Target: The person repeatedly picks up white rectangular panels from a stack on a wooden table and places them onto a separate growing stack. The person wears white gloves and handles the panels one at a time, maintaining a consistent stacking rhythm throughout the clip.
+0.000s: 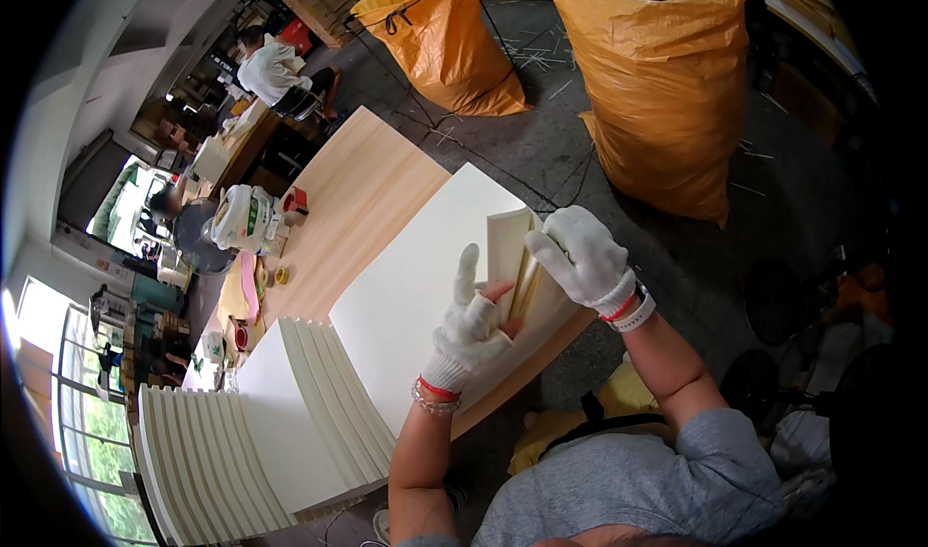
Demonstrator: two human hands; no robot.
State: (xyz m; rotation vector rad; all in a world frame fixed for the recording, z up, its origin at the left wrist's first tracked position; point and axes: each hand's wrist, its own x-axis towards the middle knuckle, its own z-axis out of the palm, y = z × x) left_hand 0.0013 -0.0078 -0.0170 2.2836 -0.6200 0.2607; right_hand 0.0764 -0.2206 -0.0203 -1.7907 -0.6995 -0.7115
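My left hand [464, 330] wears a white knit glove with some fingertips bare. Its index finger points up, while the bare fingertips press against the lower part of a cream-white panel piece [507, 247] with a tan inner side. At the upper right edge of that piece, my right hand [584, 257], fully gloved, closes with thumb and fingers; part of the grip is hidden. Beneath both hands lies a large white board [416, 291] on the wood-grain table. The piece is tilted, and whether it folds or is several layers I cannot tell.
Stepped stacks of white boards [280, 421] stand at the near left. A wood-grain tabletop [362, 194] holds a white tub [242, 218] and tape rolls. Two orange sacks [667, 83] stand on the floor beyond. A person [275, 71] sits at a far table.
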